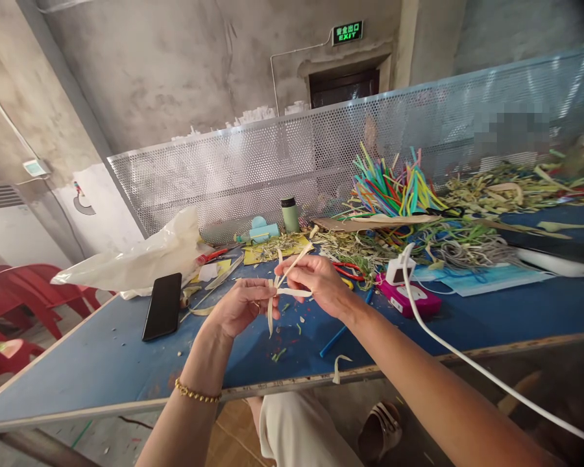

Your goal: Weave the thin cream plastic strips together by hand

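Several pale, flat strips of dried leaf (294,292) cross one another between my two hands, above the blue table. My left hand (241,303) pinches them near the crossing, and one end hangs down below its fingertips. Fingers of my right hand (318,280) close on another pale strip that slants up to the right, its tip above the knuckles. Both hands are close together, the strips joining them. Which strip passes over which is too small to make out.
A black phone (162,306) lies left, near a plastic bag (146,256). Behind are a green bottle (289,215), dried scraps (340,250) and coloured pipe cleaners (394,185). A magenta power strip (409,298) with a white cable (448,350) sits right, by a blue pen (338,340).
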Demonstrator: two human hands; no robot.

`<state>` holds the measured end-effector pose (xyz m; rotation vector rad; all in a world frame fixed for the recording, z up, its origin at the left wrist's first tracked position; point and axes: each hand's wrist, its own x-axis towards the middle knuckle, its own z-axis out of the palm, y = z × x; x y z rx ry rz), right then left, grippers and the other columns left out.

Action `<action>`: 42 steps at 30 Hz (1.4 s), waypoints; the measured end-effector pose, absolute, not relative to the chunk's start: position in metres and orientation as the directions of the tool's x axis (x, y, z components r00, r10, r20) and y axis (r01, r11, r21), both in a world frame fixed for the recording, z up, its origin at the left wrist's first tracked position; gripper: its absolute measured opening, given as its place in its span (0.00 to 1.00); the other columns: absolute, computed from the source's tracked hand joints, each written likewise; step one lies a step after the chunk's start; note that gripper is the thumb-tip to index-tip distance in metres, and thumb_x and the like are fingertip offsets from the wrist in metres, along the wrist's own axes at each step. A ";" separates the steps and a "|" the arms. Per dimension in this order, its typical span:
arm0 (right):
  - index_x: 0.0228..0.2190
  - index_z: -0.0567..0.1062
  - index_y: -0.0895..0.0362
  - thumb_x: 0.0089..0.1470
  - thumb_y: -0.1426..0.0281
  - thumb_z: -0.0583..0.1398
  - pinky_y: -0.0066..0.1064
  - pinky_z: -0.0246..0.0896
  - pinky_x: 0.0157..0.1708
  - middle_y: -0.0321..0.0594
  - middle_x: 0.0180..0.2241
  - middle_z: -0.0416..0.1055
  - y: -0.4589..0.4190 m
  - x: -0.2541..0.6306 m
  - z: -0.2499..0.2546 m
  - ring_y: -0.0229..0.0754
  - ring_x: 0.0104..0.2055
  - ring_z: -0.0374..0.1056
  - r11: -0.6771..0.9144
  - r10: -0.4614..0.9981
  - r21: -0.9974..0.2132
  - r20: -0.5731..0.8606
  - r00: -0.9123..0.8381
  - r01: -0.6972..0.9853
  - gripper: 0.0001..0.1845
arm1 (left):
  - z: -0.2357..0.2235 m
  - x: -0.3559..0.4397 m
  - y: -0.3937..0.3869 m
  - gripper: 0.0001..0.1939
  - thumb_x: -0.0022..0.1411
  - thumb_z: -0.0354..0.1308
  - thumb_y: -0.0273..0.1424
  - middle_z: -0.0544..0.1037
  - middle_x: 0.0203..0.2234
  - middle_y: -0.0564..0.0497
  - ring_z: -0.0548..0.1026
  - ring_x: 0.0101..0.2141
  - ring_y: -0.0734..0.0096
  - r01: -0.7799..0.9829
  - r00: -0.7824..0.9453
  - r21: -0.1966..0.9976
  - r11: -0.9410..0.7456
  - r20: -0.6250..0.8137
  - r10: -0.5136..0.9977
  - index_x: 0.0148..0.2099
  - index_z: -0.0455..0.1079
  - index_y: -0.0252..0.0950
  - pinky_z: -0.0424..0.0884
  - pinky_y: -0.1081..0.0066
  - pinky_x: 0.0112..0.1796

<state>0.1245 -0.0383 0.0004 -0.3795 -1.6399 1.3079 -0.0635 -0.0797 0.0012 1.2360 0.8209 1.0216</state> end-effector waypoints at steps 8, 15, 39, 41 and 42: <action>0.32 0.78 0.61 0.52 0.68 0.64 0.24 0.61 0.17 0.40 0.30 0.76 -0.039 0.120 -0.003 0.30 0.17 0.64 0.422 0.679 -0.864 0.502 -0.535 -0.275 0.08 | 0.005 -0.057 -0.082 0.08 0.48 0.68 0.29 0.76 0.21 0.50 0.76 0.20 0.71 -0.235 0.297 0.972 0.032 0.041 0.954 0.27 0.74 0.29 0.67 0.72 0.28; 0.31 0.77 0.60 0.51 0.67 0.65 0.24 0.62 0.16 0.39 0.29 0.75 -0.043 0.119 0.000 0.30 0.18 0.64 0.400 0.688 -0.868 0.497 -0.529 -0.295 0.08 | 0.007 -0.054 -0.084 0.08 0.49 0.67 0.29 0.75 0.21 0.50 0.75 0.20 0.71 -0.256 0.291 0.966 0.022 0.055 0.955 0.28 0.74 0.29 0.67 0.71 0.28; 0.29 0.73 0.58 0.48 0.67 0.66 0.21 0.47 0.10 0.33 0.22 0.72 -0.047 0.118 0.004 0.26 0.13 0.54 0.195 0.758 -0.846 0.451 -0.472 -0.497 0.08 | 0.006 -0.054 -0.086 0.08 0.52 0.67 0.31 0.76 0.23 0.50 0.76 0.22 0.70 -0.133 0.326 0.991 -0.009 0.052 0.944 0.29 0.74 0.30 0.64 0.70 0.29; 0.29 0.73 0.59 0.48 0.67 0.66 0.21 0.47 0.10 0.33 0.22 0.71 -0.048 0.117 0.004 0.26 0.14 0.53 0.227 0.763 -0.847 0.462 -0.453 -0.481 0.09 | 0.006 -0.055 -0.087 0.08 0.52 0.67 0.30 0.76 0.22 0.50 0.76 0.22 0.70 -0.120 0.321 0.993 -0.015 0.053 0.946 0.28 0.74 0.30 0.64 0.70 0.29; 0.29 0.72 0.59 0.48 0.67 0.65 0.21 0.48 0.10 0.33 0.22 0.71 -0.048 0.117 0.004 0.26 0.13 0.53 0.248 0.766 -0.848 0.468 -0.442 -0.468 0.09 | 0.006 -0.055 -0.087 0.08 0.52 0.67 0.30 0.76 0.22 0.49 0.76 0.22 0.70 -0.118 0.320 0.993 -0.016 0.053 0.946 0.28 0.74 0.29 0.63 0.70 0.29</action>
